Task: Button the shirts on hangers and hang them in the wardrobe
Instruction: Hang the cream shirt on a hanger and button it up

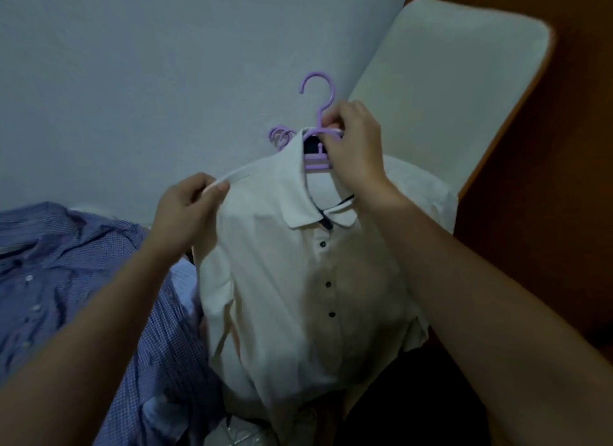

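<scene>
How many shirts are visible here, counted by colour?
White shirt, on the purple hanger: 1
Blue checked shirt: 1
Total: 2
The paler blue cloth between them may be a third shirt, but I cannot tell.

You are in a bedroom at home. A bed [132, 64] with a pale sheet fills most of your view, and a cream pillow [447, 80] lies at its right edge beside a reddish-brown wooden surface [564, 180]. A blue checked shirt [66, 263] sprawls on the bed, and spare purple plastic hangers [280, 137] lie farther up.
</scene>
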